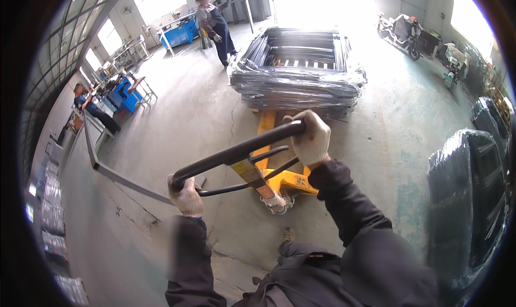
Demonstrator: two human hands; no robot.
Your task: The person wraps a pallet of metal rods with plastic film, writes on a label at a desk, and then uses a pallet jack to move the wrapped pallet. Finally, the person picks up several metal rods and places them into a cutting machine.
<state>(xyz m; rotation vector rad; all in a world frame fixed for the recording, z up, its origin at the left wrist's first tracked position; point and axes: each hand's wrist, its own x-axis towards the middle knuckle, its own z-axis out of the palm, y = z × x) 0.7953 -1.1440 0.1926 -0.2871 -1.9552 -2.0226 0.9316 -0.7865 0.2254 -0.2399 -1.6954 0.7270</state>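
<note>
Both of my gloved hands grip the black loop handle (236, 151) of a yellow pallet jack (293, 181). My left hand (186, 196) is closed round the handle's lower left corner. At the upper right corner, my right hand (312, 138) is wrapped round the bar. The handle tilts across in front of me, with a dark lever inside the loop. Beyond it, the jack's yellow forks run under a plastic-wrapped stack of dark frames (298, 89). Slats show through the stack's open middle; the fork tips are hidden beneath it.
More wrapped dark bundles (465, 199) stand close on my right. A long dark bar (134, 184) stretches along the left. One person (215, 27) stands left of the stack, another (91, 108) at a far-left workbench. Parked scooters (400, 33) and blue machines (122, 94) stand farther off.
</note>
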